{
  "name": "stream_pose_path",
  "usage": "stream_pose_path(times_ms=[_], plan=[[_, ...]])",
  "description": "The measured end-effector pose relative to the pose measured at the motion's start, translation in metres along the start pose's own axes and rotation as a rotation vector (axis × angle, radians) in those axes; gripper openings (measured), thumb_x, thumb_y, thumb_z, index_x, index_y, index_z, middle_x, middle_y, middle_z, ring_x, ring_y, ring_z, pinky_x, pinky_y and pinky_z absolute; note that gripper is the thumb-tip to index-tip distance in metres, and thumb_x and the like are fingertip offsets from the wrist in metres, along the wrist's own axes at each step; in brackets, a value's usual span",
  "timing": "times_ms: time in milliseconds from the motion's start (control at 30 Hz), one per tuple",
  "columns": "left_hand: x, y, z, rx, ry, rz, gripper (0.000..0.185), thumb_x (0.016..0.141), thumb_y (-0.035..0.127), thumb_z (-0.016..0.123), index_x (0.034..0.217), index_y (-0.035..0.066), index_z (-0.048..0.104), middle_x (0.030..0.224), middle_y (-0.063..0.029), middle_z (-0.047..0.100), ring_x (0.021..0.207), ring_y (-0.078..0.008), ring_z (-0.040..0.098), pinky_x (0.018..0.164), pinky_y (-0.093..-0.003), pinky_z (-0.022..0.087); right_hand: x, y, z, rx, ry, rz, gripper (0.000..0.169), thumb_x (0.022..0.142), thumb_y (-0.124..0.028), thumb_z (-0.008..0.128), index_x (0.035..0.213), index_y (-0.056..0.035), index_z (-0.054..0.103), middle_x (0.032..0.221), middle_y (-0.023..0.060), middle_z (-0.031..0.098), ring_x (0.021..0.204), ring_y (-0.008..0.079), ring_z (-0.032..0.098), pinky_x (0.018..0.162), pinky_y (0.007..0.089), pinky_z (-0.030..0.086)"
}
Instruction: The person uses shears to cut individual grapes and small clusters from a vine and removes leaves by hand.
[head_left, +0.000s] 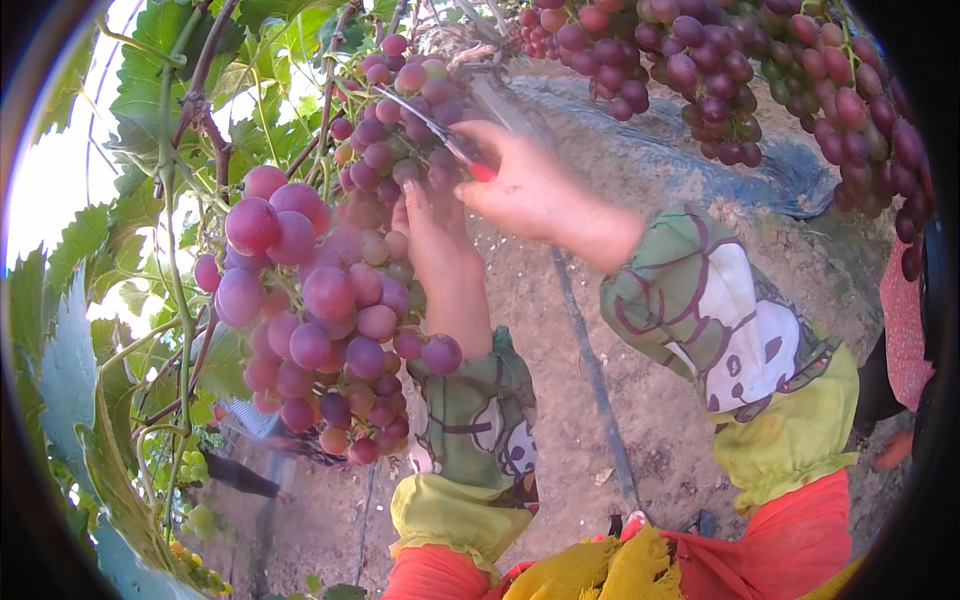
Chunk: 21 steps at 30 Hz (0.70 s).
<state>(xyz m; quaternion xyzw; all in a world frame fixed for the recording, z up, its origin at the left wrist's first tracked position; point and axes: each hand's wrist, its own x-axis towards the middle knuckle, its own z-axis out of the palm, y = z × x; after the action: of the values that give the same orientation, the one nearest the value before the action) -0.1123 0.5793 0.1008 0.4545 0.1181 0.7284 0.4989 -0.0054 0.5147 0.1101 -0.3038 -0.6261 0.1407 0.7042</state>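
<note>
My right hand (517, 180) grips a pair of slender pruning snips (439, 131) with a red handle. Their metal blades point up and left into a bunch of reddish-purple grapes (382, 142) hanging from the vine. My left hand (446, 259) is raised under that same bunch, thumb against a grape near its lower edge. The fingers are partly hidden, apparently around the fruit. Nearer to me and left of the left hand hangs a larger-looking bunch of pink-purple grapes (330, 300), overlapping part of the view of the first.
Grape leaves and woody vine stems (199, 105) crowd the left side. More grape bunches (705, 67) hang at upper right. A dark drip hose (592, 367) and blue plastic sheeting (750, 165) lie on bare soil. People show partly: pink patterned clothing (904, 322) right, a dark sleeve (240, 476) lower left.
</note>
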Motion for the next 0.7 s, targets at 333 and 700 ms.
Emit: stream_pose_path(times_ms=[333,700], plan=[[0.009,-0.025,-0.014,0.096,-0.040,0.123,0.036,0.095,0.023,0.054,0.128,0.012,0.042,0.121,-0.0056,0.053,0.098,-0.0177,0.054,0.082,-0.0337,0.047,0.020,0.033,0.007,-0.393,0.471,-0.048,0.078,0.070,-0.024,0.078,0.136,-0.0071,0.040,0.115,0.0181,0.061,0.106,0.0360,0.059,0.088,0.0427,0.047],[0.006,-0.010,-0.033,0.257,-0.198,0.206,0.032,0.095,0.030,0.055,0.123,0.017,0.047,0.111,-0.0003,0.057,0.091,-0.0148,0.054,0.072,-0.0306,0.044,0.024,0.039,-0.014,-0.187,0.523,-0.142,0.056,0.073,-0.025,0.077,0.121,-0.0100,0.054,0.093,0.0141,0.068,0.090,0.0351,0.065,0.078,0.0422,0.050]])
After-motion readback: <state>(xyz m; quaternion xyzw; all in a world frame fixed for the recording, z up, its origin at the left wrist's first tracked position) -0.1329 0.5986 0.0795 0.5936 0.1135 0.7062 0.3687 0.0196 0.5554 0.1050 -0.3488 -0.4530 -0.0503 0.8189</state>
